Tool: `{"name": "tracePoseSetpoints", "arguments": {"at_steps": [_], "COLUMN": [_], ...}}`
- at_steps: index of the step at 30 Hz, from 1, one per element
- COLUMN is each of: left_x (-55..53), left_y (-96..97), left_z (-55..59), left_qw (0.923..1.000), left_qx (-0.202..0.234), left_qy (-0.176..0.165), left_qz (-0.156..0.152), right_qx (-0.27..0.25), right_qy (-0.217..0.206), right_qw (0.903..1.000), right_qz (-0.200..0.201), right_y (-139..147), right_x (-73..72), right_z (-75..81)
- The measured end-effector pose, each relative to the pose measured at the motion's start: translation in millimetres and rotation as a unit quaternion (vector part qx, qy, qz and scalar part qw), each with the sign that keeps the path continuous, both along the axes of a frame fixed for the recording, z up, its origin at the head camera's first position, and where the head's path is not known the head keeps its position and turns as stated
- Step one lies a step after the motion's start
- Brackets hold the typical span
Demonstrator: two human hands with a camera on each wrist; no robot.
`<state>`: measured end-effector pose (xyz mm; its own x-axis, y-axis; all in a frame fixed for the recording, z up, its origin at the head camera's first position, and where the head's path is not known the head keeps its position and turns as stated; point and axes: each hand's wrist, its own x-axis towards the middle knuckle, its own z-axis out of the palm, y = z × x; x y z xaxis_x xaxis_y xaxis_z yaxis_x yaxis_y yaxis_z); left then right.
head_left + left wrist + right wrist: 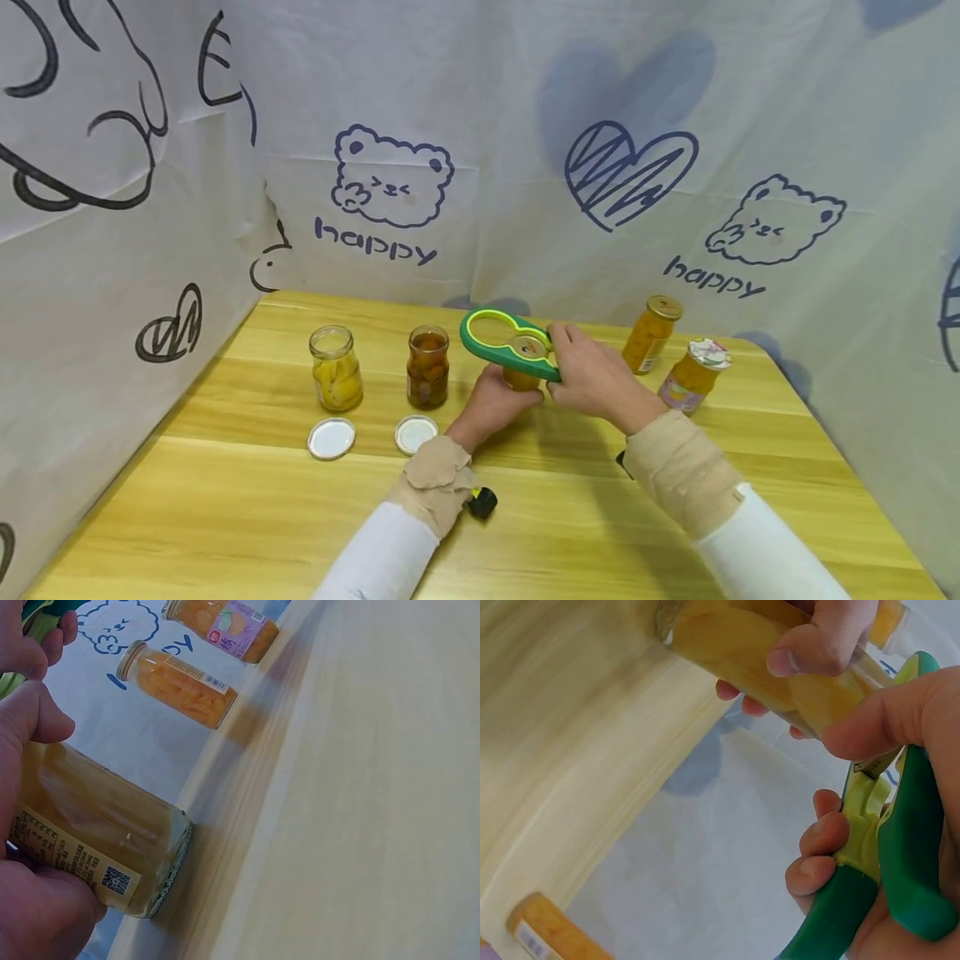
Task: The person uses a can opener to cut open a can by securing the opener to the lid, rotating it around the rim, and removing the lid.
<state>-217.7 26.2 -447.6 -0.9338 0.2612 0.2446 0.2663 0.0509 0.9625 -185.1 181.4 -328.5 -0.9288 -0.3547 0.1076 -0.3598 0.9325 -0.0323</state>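
Note:
My left hand [487, 408] grips a glass jar [112, 817] of pale yellow fruit, with thumb and fingers round its sides. A printed label with a square code shows on the jar in the left wrist view. My right hand [596, 379] holds a green and lime jar opener [915, 847], its fingers curled round the handles. In the head view the opener's smaller opening lies around the jar's lid [528, 346], and its larger opening points left. Whether the jar's base touches the table cannot be told.
Left stand two lidless jars, one with yellow fruit [339, 382] and one with dark contents [427, 379]. White lids [331, 439] [416, 434] lie before them. Two capped orange-fruit jars [648, 337] [692, 379] stand right. A printed cloth [510, 208] hangs behind the wooden table [262, 517].

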Motion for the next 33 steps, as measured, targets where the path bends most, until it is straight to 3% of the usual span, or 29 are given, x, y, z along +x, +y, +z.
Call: {"name": "tracePoseSetpoints", "arguments": {"at_steps": [6,15,33], "left_x": [-1.2,-3.1,-3.4], "left_y": [-2.4,-3.7,-5.3], "left_z": [0.5,3.7,3.3], "left_qw": [0.9999,0.9999,0.9989], "left_qx": [0.012,-0.008,-0.006], "left_qy": [0.009,-0.009,-0.024], "left_qz": [-0.002,-0.005,-0.040], "right_qx": [0.020,0.070,0.061], "right_qy": [-0.008,0.041,0.044], "right_qw": [0.9997,0.9967,0.9895], "right_qz": [-0.007,0.009,0.123], "right_y": [-7,-5,19], "right_x": [-2.8,-12.5,-36.6], "right_z": [1.8,-1.7,-4.3]}}
